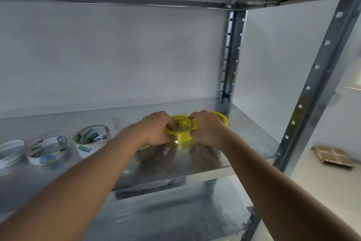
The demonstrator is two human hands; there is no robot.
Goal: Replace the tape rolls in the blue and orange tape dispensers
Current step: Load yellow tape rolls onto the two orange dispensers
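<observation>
The left hand (158, 128) pinches the near-left rim of a yellow roll (180, 129), fingers hooked into its core; the right hand (208, 128) grips the opposite rim. Held just above the shelf (205, 162), the roll tilts slightly. A 2nd yellow roll (221, 117) sits touching or just behind the right hand and could be knocked toward the post (231, 55). 3 clear rolls (91, 139) line the left. No dispenser shows, so a wrong-width pick stays a risk.
</observation>
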